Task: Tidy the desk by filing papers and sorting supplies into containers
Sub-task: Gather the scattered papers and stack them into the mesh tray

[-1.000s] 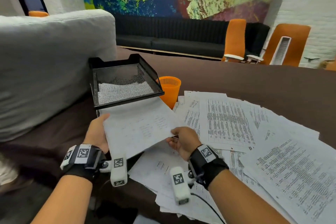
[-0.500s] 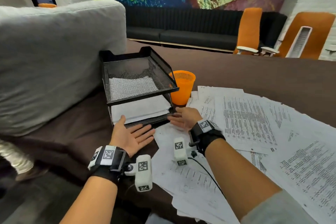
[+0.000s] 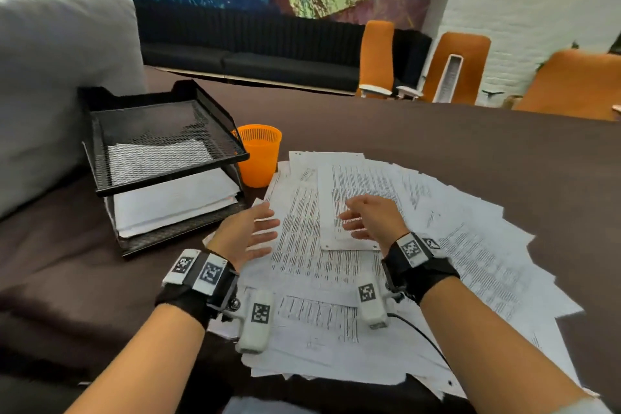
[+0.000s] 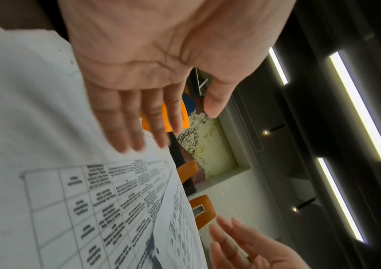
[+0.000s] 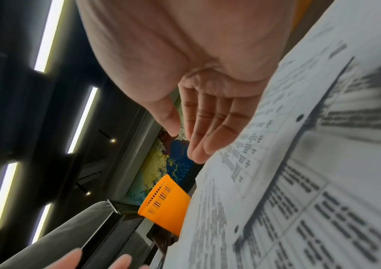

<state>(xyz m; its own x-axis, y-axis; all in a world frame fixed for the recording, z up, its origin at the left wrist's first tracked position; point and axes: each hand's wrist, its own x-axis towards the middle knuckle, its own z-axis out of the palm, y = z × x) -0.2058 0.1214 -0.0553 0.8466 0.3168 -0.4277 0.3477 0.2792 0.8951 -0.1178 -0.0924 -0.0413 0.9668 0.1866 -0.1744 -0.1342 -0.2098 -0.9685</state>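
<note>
From the head camera, your left hand (image 3: pixel 247 233) hovers palm-in over the near-left edge of the printed sheets (image 3: pixel 386 265), fingers straight and slightly spread, holding nothing; your right hand (image 3: pixel 371 218) sits at about three o'clock from it, fingers loosely extended above a narrow sheet (image 3: pixel 346 205) on top of the pile, gripping nothing; the loose pages are too overlapped to count. At ten o'clock from your left hand stands one black mesh tray rack (image 3: pixel 161 161) with two tiers — the lower tier holds a white paper stack (image 3: pixel 174 202), and more white shows through the upper mesh; one orange cup (image 3: pixel 260 155) stands just beside the rack, at twelve o'clock from your left hand; all rest on the brown desk (image 3: pixel 437 151). Three orange chairs (image 3: pixel 376 54) line the far wall.

From the left wrist, four fingers (image 4: pixel 136 120) lie straight and close together, thumb apart, over a sheet printed with a table (image 4: pixel 92 209); your right hand shows at five o'clock.

From the right wrist, the fingers (image 5: pixel 210 127) are straight and bunched just above blurred pages (image 5: pixel 300 182) — contact is not clear; the orange cup (image 5: pixel 166 205) lies at seven o'clock.
</note>
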